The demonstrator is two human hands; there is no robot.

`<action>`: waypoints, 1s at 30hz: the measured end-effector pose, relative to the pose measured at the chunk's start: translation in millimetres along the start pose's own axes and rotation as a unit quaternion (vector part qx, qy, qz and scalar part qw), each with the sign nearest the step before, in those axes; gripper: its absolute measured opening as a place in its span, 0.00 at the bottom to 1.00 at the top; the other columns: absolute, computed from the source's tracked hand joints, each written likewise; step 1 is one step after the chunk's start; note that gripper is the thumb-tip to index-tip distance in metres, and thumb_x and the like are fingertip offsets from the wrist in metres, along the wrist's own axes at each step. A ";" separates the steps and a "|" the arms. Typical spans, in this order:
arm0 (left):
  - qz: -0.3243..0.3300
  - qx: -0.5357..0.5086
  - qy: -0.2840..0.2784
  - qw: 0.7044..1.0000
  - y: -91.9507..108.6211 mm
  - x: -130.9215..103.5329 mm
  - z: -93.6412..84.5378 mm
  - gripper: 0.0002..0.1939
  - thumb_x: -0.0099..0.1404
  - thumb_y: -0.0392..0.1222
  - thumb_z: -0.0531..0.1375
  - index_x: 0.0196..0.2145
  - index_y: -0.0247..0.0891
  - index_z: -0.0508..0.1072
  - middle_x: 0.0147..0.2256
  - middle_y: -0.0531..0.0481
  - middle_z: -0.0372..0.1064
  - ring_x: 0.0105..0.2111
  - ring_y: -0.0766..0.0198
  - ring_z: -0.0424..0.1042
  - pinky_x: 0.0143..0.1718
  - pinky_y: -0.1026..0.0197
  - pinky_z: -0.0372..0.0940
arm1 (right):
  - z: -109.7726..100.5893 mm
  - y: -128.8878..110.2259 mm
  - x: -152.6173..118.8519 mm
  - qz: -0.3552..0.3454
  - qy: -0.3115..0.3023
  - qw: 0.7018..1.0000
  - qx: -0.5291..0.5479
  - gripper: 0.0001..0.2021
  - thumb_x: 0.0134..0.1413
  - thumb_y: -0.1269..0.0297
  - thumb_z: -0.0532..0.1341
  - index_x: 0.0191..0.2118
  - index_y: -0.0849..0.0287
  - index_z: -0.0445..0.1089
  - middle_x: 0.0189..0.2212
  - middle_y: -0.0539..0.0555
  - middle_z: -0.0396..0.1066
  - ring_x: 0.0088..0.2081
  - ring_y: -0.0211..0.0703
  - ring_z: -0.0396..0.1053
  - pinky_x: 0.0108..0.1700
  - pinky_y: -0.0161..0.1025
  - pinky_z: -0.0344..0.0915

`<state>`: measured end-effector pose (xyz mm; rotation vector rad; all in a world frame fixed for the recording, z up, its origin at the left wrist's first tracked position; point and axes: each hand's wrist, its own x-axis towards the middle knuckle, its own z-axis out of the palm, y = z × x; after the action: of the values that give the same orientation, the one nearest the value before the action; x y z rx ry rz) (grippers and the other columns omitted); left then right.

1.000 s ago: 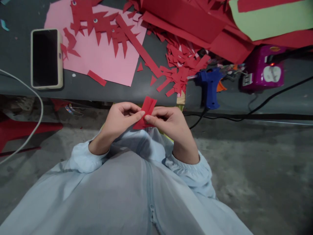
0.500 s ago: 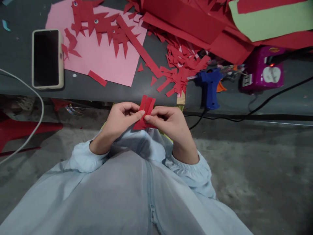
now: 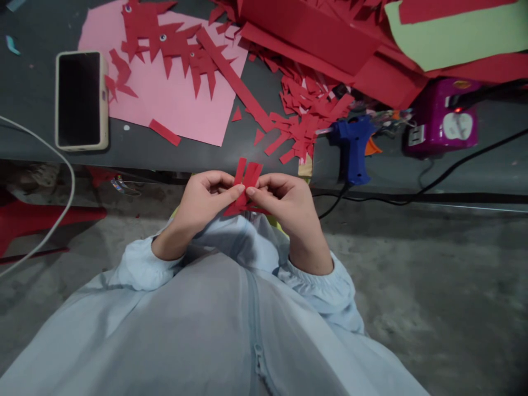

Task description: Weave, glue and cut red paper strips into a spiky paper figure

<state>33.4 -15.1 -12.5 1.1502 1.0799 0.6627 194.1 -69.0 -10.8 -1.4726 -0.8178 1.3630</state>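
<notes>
With left hand (image 3: 208,198) and right hand (image 3: 291,203), pinches a small red paper piece (image 3: 251,175) at its middle, both closed on it, thumbs near each other. Seems to be spreading or aligning its strips, parted beyond the thumbs; calls for light, even finger pressure to avoid creasing. Has a phone (image 3: 80,102) beyond and left of the left hand, then a pink sheet (image 3: 193,118) under red spiky shapes (image 3: 142,27). Has red scraps (image 3: 303,118) beyond the right hand, then a blue glue gun (image 3: 352,148) and a purple box (image 3: 437,118) farther right.
</notes>
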 end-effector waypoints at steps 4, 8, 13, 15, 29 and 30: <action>0.004 -0.002 -0.003 1.000 -1.3 0.2 0.7 0.13 0.52 0.48 0.73 0.28 0.36 0.79 0.27 0.53 0.75 0.25 0.70 0.69 0.28 0.67 0.65 | 0.2 0.3 0.1 -0.001 -0.001 1.000 0.000 0.18 0.39 0.51 0.74 0.26 0.59 0.72 0.18 0.43 0.58 0.21 0.30 0.53 0.23 0.33 0.51; 0.019 -0.005 -0.016 1.000 -1.6 0.5 0.1 0.12 0.55 0.49 0.71 0.30 0.37 0.80 0.28 0.52 0.77 0.27 0.69 0.71 0.31 0.66 0.67 | 0.9 2.2 0.9 -0.010 0.008 1.000 0.003 0.14 0.43 0.55 0.72 0.26 0.59 0.72 0.18 0.43 0.57 0.21 0.29 0.52 0.23 0.32 0.50; -0.014 0.050 -0.071 0.996 4.2 -2.6 -2.5 0.12 0.56 0.49 0.70 0.32 0.37 0.82 0.30 0.50 0.78 0.29 0.66 0.73 0.33 0.64 0.68 | 1.3 5.9 2.2 -0.018 0.027 0.999 0.037 0.11 0.45 0.58 0.70 0.27 0.58 0.72 0.18 0.43 0.57 0.20 0.30 0.55 0.23 0.33 0.53; -0.027 0.067 -0.088 0.994 6.1 -4.6 -3.3 0.12 0.56 0.48 0.70 0.33 0.36 0.82 0.30 0.50 0.78 0.28 0.66 0.72 0.31 0.64 0.67 | 1.6 5.9 2.6 -0.020 0.044 0.998 0.043 0.11 0.45 0.57 0.71 0.26 0.58 0.72 0.18 0.43 0.58 0.20 0.30 0.54 0.22 0.32 0.52; -0.039 0.117 -0.111 0.986 18.5 -9.2 -4.2 0.15 0.59 0.49 0.65 0.23 0.34 0.75 0.22 0.55 0.62 0.24 0.71 0.57 0.26 0.65 0.53 | 2.4 -0.6 1.9 -0.029 0.074 0.997 0.022 0.17 0.40 0.52 0.72 0.22 0.58 0.69 0.16 0.42 0.55 0.19 0.28 0.49 0.20 0.30 0.47; -0.042 0.115 -0.115 0.986 17.5 -9.0 -4.4 0.15 0.59 0.49 0.65 0.24 0.34 0.75 0.22 0.55 0.62 0.24 0.71 0.58 0.26 0.65 0.53 | 2.2 -0.7 1.7 -0.030 0.074 0.997 0.021 0.18 0.40 0.52 0.72 0.22 0.58 0.68 0.16 0.43 0.55 0.19 0.28 0.49 0.20 0.30 0.47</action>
<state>27.7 -15.7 6.9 1.3364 1.0182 0.3332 192.3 -66.8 -10.6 -1.4844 -0.7284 1.2033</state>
